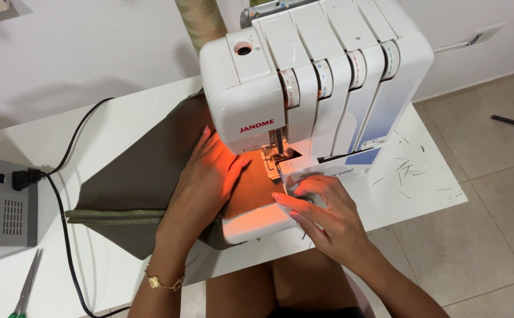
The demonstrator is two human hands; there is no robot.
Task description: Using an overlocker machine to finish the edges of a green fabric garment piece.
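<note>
Under the white overlock machine's [310, 88] needle, olive-green woven fabric [145, 171] lies flat; the left hand [207, 179] presses it with fingers spread, steadying it, while the right hand [321, 209], fingers loosely extended and holding nothing, guides its edge.

A white table [121, 129] carries a sewing machine [316, 88] at twelve o'clock, olive cloth [145, 171] at center, scissors [27, 288] and grey box [3, 206] toward eight.

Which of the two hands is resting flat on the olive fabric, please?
The left hand, wearing a gold bracelet; the right hand rests on the white machine's front instead.
</note>
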